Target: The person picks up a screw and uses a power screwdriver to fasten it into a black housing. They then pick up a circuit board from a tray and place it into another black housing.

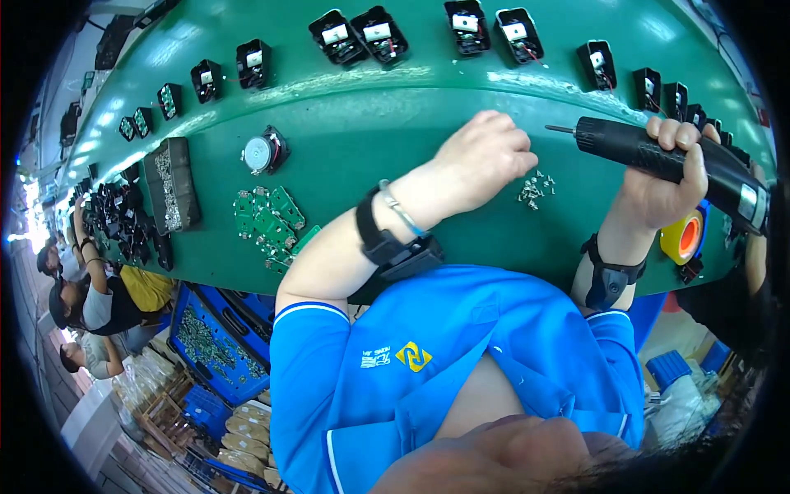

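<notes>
My right hand (671, 177) grips a black electric screwdriver (621, 144), its bit pointing left above the green table (362, 132). Curled with fingertips together, my left hand (485, 156) is just beside a small pile of silver screws (535, 193); whatever is between the fingers, if anything, is hidden. Partly under my left forearm lies a black plastic part (413, 257) at the table's near edge. A round speaker (262, 153) and a heap of green circuit boards (267, 221) lie left of that arm.
Black housings (467, 29) with parts inside line the far side. At left are a dark tray (196, 193) of small metal pieces and a pile of black parts (123, 222). A yellow-orange tape roll (681, 239) stands at right. Other people (90, 296) sit at far left.
</notes>
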`<state>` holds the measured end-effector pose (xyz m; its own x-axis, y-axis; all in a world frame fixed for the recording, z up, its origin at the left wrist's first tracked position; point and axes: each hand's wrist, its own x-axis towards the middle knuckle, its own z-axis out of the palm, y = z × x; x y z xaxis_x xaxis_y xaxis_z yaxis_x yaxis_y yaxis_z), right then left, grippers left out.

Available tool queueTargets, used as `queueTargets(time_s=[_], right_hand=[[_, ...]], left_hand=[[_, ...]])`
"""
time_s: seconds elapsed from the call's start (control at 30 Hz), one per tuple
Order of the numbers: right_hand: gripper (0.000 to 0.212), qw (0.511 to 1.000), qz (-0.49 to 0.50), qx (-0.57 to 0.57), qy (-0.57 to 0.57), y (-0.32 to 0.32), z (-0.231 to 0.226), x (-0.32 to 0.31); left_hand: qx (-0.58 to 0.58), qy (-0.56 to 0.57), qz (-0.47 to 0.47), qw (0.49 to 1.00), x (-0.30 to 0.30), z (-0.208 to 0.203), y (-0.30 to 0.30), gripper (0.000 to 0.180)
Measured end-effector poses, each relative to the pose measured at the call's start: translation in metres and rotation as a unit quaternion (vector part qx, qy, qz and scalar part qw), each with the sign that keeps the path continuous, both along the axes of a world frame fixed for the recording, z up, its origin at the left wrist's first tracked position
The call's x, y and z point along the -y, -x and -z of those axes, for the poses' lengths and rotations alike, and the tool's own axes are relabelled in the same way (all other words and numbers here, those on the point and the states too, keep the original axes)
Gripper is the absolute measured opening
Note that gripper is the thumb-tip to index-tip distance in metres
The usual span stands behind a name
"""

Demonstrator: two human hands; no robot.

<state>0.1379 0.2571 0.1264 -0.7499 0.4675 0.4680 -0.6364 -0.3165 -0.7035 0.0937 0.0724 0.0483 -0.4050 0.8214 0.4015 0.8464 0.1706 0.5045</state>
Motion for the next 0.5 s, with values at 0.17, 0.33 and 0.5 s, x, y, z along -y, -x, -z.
queueTargets(time_s=[0.17, 0.33, 0.5], right_hand=[[0.031, 1.0, -0.007, -0.005, 0.003, -0.013, 0.005, -0.011], [0.033, 1.0, -0.01, -0.017, -0.01, -0.013, 0.007, -0.014], [0.032, 1.0, -0.016, -0.016, -0.009, -0.008, 0.009, -0.012]], left_hand=[[-0.013, -0.003, 0.019, 1.0, -0.023, 0.017, -0.007, 0.019], [-0.018, -0.013, 0.026, 0.999, -0.027, 0.021, -0.009, 0.015], [-0.072, 0.017, -0.033, 0.997, -0.017, 0.018, -0.005, 0.007]])
